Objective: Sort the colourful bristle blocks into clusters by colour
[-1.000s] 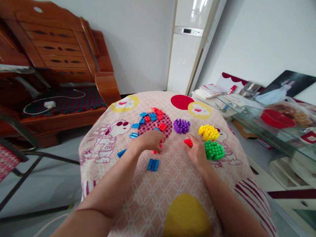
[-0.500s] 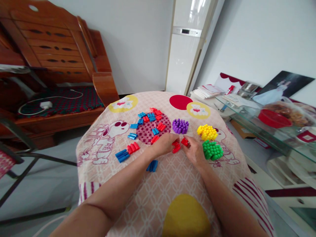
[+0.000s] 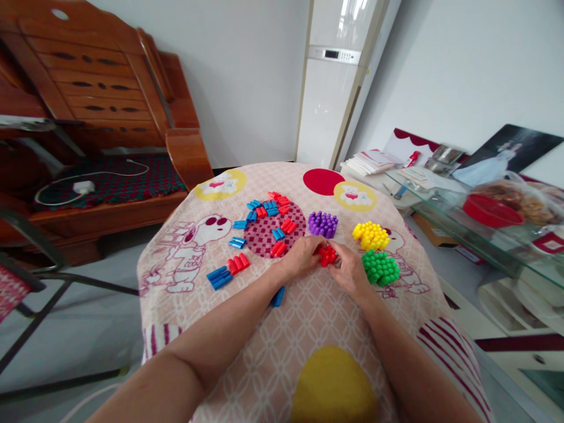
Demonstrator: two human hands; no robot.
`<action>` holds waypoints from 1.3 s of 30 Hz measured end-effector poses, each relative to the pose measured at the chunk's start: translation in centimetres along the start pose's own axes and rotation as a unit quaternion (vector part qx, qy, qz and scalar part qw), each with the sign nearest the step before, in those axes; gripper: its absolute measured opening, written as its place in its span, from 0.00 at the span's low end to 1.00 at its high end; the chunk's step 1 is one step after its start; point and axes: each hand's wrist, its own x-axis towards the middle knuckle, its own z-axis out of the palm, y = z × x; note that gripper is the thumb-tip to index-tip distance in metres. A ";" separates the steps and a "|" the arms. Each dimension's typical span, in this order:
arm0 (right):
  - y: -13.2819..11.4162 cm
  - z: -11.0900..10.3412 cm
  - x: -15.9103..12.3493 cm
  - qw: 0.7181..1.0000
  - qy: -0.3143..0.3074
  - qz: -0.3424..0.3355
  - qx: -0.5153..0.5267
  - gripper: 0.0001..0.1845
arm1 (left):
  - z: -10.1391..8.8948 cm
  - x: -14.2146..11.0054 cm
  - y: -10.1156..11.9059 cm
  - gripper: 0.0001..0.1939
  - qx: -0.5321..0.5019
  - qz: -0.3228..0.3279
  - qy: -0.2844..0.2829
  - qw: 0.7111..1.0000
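My left hand [image 3: 301,255] and my right hand [image 3: 351,271] meet over the table's middle, both closed on a small bunch of red plastic pegs [image 3: 326,255] held between their fingertips. Just beyond the hands stand a purple peg cluster [image 3: 323,224], a yellow peg cluster [image 3: 371,235] and a green peg cluster [image 3: 380,268], the green one beside my right hand. Loose red and blue pegs [image 3: 268,210] lie scattered at the far left of the hands, and a blue and red group [image 3: 228,269] lies nearer the left edge. A blue peg [image 3: 278,296] shows under my left forearm.
The table wears a pink cartoon-print cloth [image 3: 308,329]. A wooden bench [image 3: 101,117] with a charger stands at the left, a metal chair frame [image 3: 35,264] at the near left. A white cabinet unit [image 3: 330,82] is behind. A glass shelf [image 3: 480,223] with a red bowl is at the right.
My left hand has moved right from the loose pegs with red pieces and joined my right hand; the red pieces now sit pressed together between both hands.
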 end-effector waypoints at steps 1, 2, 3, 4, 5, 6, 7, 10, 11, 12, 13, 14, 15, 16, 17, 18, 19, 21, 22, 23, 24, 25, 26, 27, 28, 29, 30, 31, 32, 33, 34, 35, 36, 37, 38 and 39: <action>0.0 0.0 0.0 1.000 -0.002 -0.006 -0.004 0.33 | 0.1 0.0 0.0 0.10 0.000 -0.002 0.002 1.000; -0.1 0.0 -0.1 1.000 -0.003 -0.011 -0.006 0.34 | 0.2 0.0 -0.1 0.10 -0.001 -0.003 0.005 1.000; -0.1 -0.1 -0.1 1.000 -0.005 -0.015 -0.007 0.35 | 0.3 -0.1 -0.2 0.10 -0.003 -0.004 0.008 1.000; -0.1 -0.1 -0.1 1.000 -0.007 -0.019 -0.007 0.36 | 0.4 -0.1 -0.2 0.11 -0.007 -0.004 0.010 1.000; 0.0 -0.1 -0.1 1.000 -0.011 -0.023 -0.007 0.37 | 0.5 -0.1 -0.3 0.11 -0.011 -0.004 0.012 1.000; 0.0 -0.1 -0.1 1.000 -0.012 -0.025 -0.007 0.38 | 0.5 -0.1 -0.3 0.13 -0.015 -0.001 0.012 1.000; 0.1 -0.1 -0.2 1.000 -0.011 -0.022 -0.007 0.39 | 0.4 0.0 -0.4 0.14 -0.017 0.002 0.012 1.000; 0.3 0.0 -0.2 1.000 0.000 0.006 0.000 0.39 | -0.5 0.2 -0.5 0.20 -0.002 0.010 0.033 0.999; 0.4 0.0 -0.2 1.000 0.005 0.016 0.003 0.39 | -1.0 0.3 -0.6 0.21 0.014 0.011 0.051 0.999; 0.4 0.0 -0.2 1.000 0.009 0.024 0.006 0.39 | -1.5 0.4 -0.9 0.22 0.036 0.009 0.072 0.997; 0.5 0.0 -0.1 0.999 0.012 0.028 0.008 0.39 | -2.1 0.5 -1.4 0.22 0.062 0.006 0.094 0.994; 0.5 0.1 -0.1 0.999 0.016 0.031 0.009 0.39 | -2.7 0.5 -1.9 0.22 0.092 0.001 0.114 0.989; 0.6 0.0 -0.1 0.999 0.020 0.035 0.010 0.38 | -3.1 0.6 -2.6 0.21 0.123 -0.007 0.131 0.984; 0.6 0.0 -0.1 0.999 0.023 0.039 0.010 0.38 | -3.5 0.6 -3.3 0.20 0.152 -0.020 0.145 0.977; 0.6 0.0 -0.1 0.999 0.024 0.044 0.010 0.37 | -3.8 0.6 -4.0 0.20 0.177 -0.035 0.153 0.972; 0.7 0.1 0.0 0.998 0.024 0.049 0.009 0.37 | -4.0 0.5 -4.7 0.21 0.197 -0.053 0.154 0.967; 0.7 0.1 0.0 0.998 0.023 0.053 0.008 0.36 | -4.2 0.5 -5.2 0.22 0.212 -0.073 0.150 0.963; 0.8 0.1 0.0 0.998 0.023 0.055 0.007 0.36 | -4.3 0.6 -6.0 0.23 0.226 -0.116 0.129 0.959; 0.9 0.2 0.0 0.998 0.023 0.054 0.008 0.35 | -4.3 0.6 -6.2 0.23 0.228 -0.132 0.117 0.957; 0.9 0.2 0.0 0.998 0.023 0.052 0.009 0.35 | -4.3 0.7 -6.2 0.23 0.229 -0.144 0.110 0.956; 0.9 0.2 0.0 0.999 0.022 0.049 0.010 0.35 | -4.2 0.9 -6.2 0.23 0.228 -0.151 0.108 0.956; 1.0 0.2 0.0 0.999 0.020 0.047 0.010 0.35 | -4.2 1.0 -6.2 0.22 0.225 -0.150 0.109 0.957; 1.0 0.2 0.0 0.999 0.019 0.046 0.010 0.35 | -4.2 1.1 -6.1 0.22 0.219 -0.143 0.111 0.959; 0.9 0.2 0.0 0.999 0.017 0.047 0.008 0.35 | -4.1 1.2 -5.9 0.22 0.210 -0.129 0.116 0.962; 0.9 0.2 0.0 0.999 0.015 0.048 0.007 0.34 | -4.1 1.3 -5.8 0.22 0.198 -0.111 0.123 0.966; 0.9 0.1 0.0 0.999 0.013 0.050 0.007 0.34 | -4.1 1.2 -5.6 0.23 0.182 -0.090 0.130 0.970; 0.9 0.1 0.0 0.999 0.012 0.052 0.007 0.33 | -4.1 1.2 -5.3 0.24 0.164 -0.071 0.135 0.975; 0.9 0.1 0.0 0.998 0.012 0.054 0.008 0.33 | -4.1 1.1 -5.0 0.24 0.144 -0.055 0.136 0.979; 0.9 0.1 0.0 0.998 0.011 0.054 0.010 0.32 | -4.1 0.9 -4.6 0.23 0.125 -0.045 0.132 0.982; 1.0 0.1 0.0 0.998 0.011 0.054 0.013 0.32 | -4.2 0.8 -4.1 0.21 0.107 -0.040 0.122 0.986; 1.1 0.2 0.0 0.998 0.011 0.051 0.016 0.32 | -4.2 0.6 -3.6 0.18 0.091 -0.035 0.108 0.989; 1.2 0.2 0.0 0.999 0.011 0.049 0.018 0.32 | -4.3 0.4 -3.1 0.17 0.079 -0.030 0.093 0.992; 1.2 0.3 0.0 0.999 0.013 0.047 0.018 0.31 | -4.4 0.2 -2.6 0.16 0.070 -0.024 0.079 0.994; 1.3 0.3 0.0 0.999 0.014 0.047 0.016 0.31 | -4.4 0.1 -2.2 0.16 0.065 -0.015 0.065 0.996; 1.3 0.3 0.0 0.999 0.015 0.048 0.013 0.31 | -4.4 0.0 -1.8 0.16 0.064 -0.005 0.052 0.997; 1.4 0.4 0.0 0.999 0.015 0.049 0.011 0.31 | -4.4 -0.1 -1.5 0.17 0.066 0.006 0.037 0.997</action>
